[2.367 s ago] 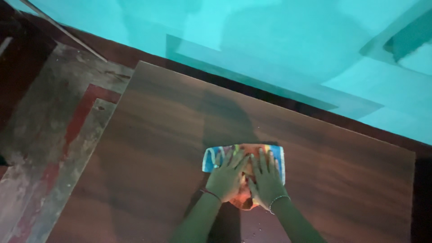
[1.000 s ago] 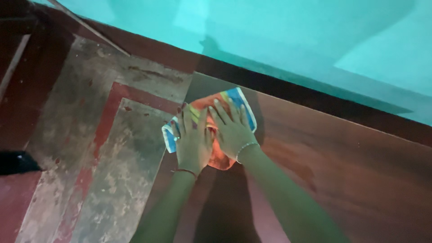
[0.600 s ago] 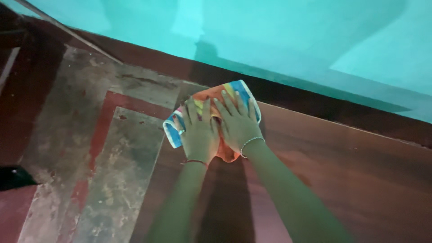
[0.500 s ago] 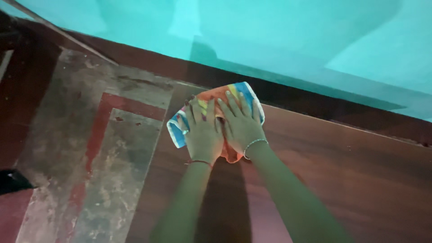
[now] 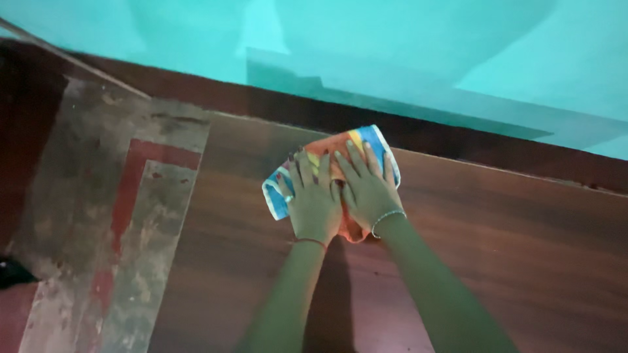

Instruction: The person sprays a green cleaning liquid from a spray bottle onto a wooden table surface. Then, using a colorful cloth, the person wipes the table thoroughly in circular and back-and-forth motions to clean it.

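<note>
A folded cloth (image 5: 371, 141) striped in blue, yellow and orange lies on a dark wooden tabletop (image 5: 523, 248), close to its far edge. My left hand (image 5: 313, 204) and my right hand (image 5: 369, 189) lie side by side on top of it, palms down and fingers spread, pressing it against the wood. The hands hide most of the cloth. Its blue ends show at the left and upper right, and an orange fold shows below the palms. Each wrist carries a thin bracelet.
Left of the table lies a worn floor (image 5: 85, 196) of grey slabs with red bands. A turquoise wall (image 5: 405, 46) with a dark red base strip (image 5: 497, 153) runs behind the table's far edge. A dark object (image 5: 10, 271) sits at the left border.
Both hands slid the cloth from the table's middle up to its far left corner. Since then hands and cloth have shifted right, away from that corner, along the far edge.
</note>
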